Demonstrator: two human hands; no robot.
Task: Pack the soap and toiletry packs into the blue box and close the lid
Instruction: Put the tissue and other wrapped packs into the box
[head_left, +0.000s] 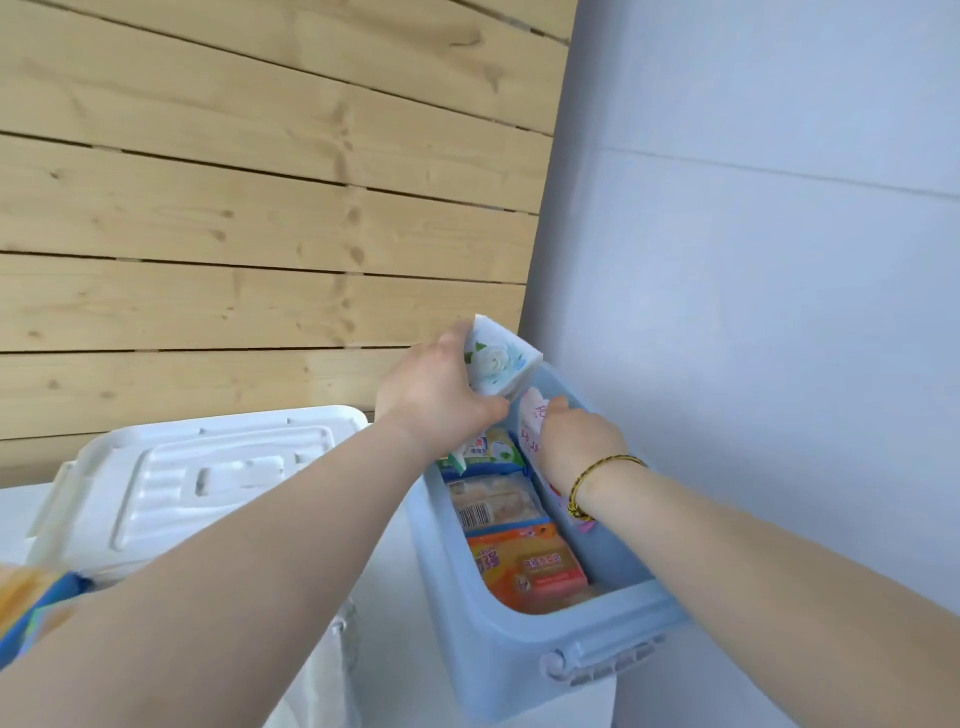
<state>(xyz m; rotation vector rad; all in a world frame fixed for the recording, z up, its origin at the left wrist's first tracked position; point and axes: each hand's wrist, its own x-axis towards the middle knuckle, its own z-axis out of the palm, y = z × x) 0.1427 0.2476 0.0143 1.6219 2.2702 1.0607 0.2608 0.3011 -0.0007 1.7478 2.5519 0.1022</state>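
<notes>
At the far left, well away from both hands, a colourful sleeve (31, 608) shows at the edge of the picture. Beside it, left of the left hand's grip, a white lid (171, 478) lies flat on a white table (395, 613), apart from the box.

The left hand (436, 395) is closed around a white pack (498, 364) printed with a white flower, thumb on the near edge and fingers behind it. The pack is tilted and sits above the far end of the blue box (519, 649), just over its rim. Directly under this grip, inside the box, lies a green and white pack (491, 451); nearer the camera come a pale pack with a barcode (493, 506) and then an orange soap pack (524, 566), in a row along the bottom of the box.

Right of that grip, the right hand (576, 441) reaches into the box with its fingers pressed on a white pack with pink writing (532, 421) that stands against the right inner wall. Whether the fingers clasp it or only push it cannot be told. A gold bracelet (597, 480) circles that wrist. Behind stand wooden planks (260, 208) and a pale wall (779, 260).
</notes>
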